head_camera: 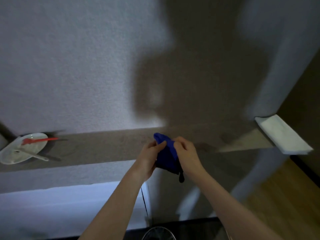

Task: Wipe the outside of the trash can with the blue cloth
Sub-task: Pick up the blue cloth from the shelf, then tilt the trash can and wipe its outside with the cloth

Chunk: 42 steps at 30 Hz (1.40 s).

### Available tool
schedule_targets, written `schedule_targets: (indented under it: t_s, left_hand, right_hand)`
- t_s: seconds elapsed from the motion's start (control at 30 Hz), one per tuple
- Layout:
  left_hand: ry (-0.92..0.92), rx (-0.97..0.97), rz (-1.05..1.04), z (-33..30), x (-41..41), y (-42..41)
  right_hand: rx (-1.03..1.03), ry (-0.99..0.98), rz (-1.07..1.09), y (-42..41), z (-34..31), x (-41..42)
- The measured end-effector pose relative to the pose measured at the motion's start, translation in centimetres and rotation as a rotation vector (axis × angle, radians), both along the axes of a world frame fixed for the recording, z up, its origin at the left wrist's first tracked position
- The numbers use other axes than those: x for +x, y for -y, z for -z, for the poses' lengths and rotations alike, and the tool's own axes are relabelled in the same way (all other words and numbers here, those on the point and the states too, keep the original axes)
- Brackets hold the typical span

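Head view, looking forward and down along a wall. At centre, slightly toward 5 o'clock: blue cloth (168, 154), bunched, held up in front of a shelf ledge (103, 146). Left hand (150, 157) at the cloth's 9 o'clock side, fingers curled round the fabric, thumb pressed onto its upper edge. Right hand (185, 153) at the cloth's 3 o'clock side, fingertips pinching the fabric near the top. Both grips narrow, closed on cloth. A dark corner of the cloth hanging down toward 6 o'clock, between the wrists.

At 6 o'clock, on the bottom edge: round rim of a trash can (158, 233), mesh-like, only its top arc in frame; contents not discernible. Well apart from the cloth, directly below the hands.

At 9 o'clock, on the ledge: white plate (37, 135), tilted in the wide-angle view. On it, a red utensil (39, 140) lying across the upper part, tip pointing toward 3 o'clock and reaching past the rim, and a pale utensil (32, 155) lying across the lower part, its end overhanging the rim toward 4 o'clock. No food discernible on the plate.

At 3 o'clock, at the ledge's far end: folded white towel (284, 135), flat, by the wall corner. Wooden floor (285, 196) at 4 o'clock. Large shadow of the person on the wall at 12 o'clock. Thin dark cord (144, 201) hanging down the wall beside the left forearm.
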<state>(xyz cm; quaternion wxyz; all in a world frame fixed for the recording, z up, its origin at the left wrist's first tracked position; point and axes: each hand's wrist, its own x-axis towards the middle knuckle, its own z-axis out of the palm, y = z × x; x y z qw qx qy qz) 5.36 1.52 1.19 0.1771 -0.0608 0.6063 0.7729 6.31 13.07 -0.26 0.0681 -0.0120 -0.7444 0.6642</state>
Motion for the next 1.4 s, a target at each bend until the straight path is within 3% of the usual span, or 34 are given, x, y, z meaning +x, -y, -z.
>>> schedule_targets:
  t_s: [0.1,0.27,0.57,0.67,0.73,0.93,1.07,1.17,1.23,1.3,1.4]
  left_hand:
    - [-0.002,0.011,-0.01,0.8,2.8,0.2]
    - [0.003,-0.1,-0.068,6.4,5.7,1.1]
    - [0.016,-0.29,-0.02,24.7,9.3,1.9]
    - [-0.092,-0.438,0.078,30.1,9.7,2.1]
    - [-0.228,-0.581,0.152,32.9,9.8,2.2]
    - [-0.484,-0.928,0.439,36.8,10.6,1.8]
    - [-0.629,-1.195,0.477,37.4,11.2,0.3]
    - [-0.749,-1.235,0.367,37.9,11.7,-0.9]
    - [-0.71,-1.123,0.23,39.3,12.1,-1.4]
    - [-0.522,-0.945,0.091,41.7,13.1,-1.3]
    - [-0.151,-1.0,0.174,47.7,15.5,-0.7]
  right_hand:
    - [-0.218,0.026,-0.091,-1.1,0.0,2.4]
    - [-0.387,0.123,-0.109,-3.1,4.7,6.2]
    - [-0.479,0.428,-0.229,-2.0,23.3,11.4]
    - [-0.476,0.478,-0.23,-1.5,28.8,12.4]
    - [-0.396,0.437,-0.218,-1.3,32.0,12.6]
    - [0.108,0.268,-0.308,-1.0,39.5,13.4]
    - [0.135,0.229,-0.266,-1.5,40.9,14.2]
    - [0.146,0.282,-0.283,-2.6,41.6,14.1]
    - [0.164,0.332,-0.245,-3.6,42.4,13.9]
    - [0.179,0.379,-0.18,-4.8,43.7,14.1]
    - [0.067,0.476,-0.07,-7.0,46.2,15.1]
